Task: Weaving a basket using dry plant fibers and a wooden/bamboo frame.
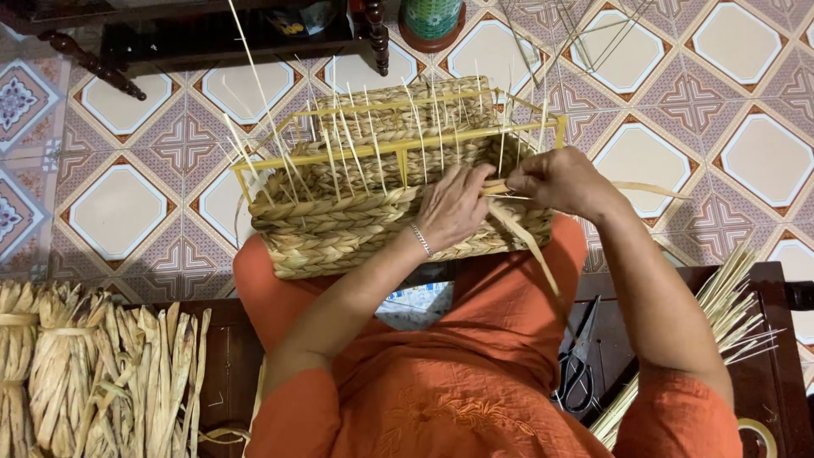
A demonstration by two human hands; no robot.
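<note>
A half-woven straw basket [339,229] rests on my knees, built around a yellow wire frame [398,146] with thin pale sticks standing up from it. My left hand [454,206] presses on the braided wall near the basket's right end, a silver bracelet on its wrist. My right hand [560,180] pinches a flat straw strand [526,237] at the right corner of the basket. The strand's loose end hangs down over my orange clothing.
Bundles of dried straw [93,373] lie at the lower left. Black scissors [577,365] and a sheaf of thin sticks [729,314] sit on the dark wooden bench at the right. Patterned floor tiles, dark furniture legs [93,61] and a green pot [431,19] are beyond.
</note>
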